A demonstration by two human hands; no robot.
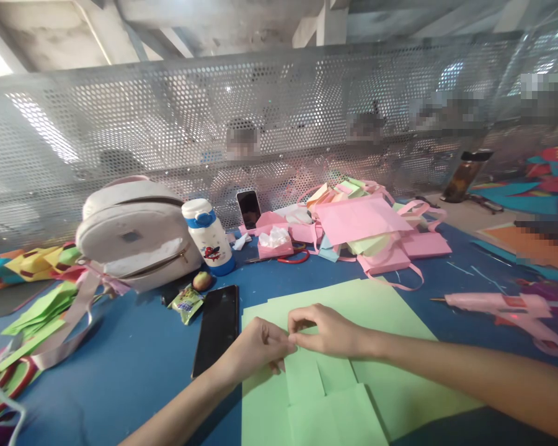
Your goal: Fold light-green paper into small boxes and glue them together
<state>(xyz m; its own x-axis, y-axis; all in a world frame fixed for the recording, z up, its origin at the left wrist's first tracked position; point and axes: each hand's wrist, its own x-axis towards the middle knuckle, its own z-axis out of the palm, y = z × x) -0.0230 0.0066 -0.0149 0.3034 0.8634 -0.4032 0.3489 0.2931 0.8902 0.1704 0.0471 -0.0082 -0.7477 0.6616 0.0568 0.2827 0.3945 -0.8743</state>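
Note:
Both hands meet at the upper left edge of a folded green paper piece (330,409), which lies on larger light green sheets (400,322). My left hand (263,347) has its fingers curled and pressed together at that edge. From the right, my right hand (325,331) pinches the same edge with thumb and forefinger, the fingertips of both hands touching or nearly so. Layered flaps of green paper show just below them. A black phone (217,325) lies to the left of my left hand.
A white backpack (137,238), a white-and-blue bottle (208,238) and a pile of pink paper pieces (363,220) stand along the perforated metal screen (167,118). On the right lies a pink glue gun (502,306). Red-handled scissors (9,393) rest at the left edge.

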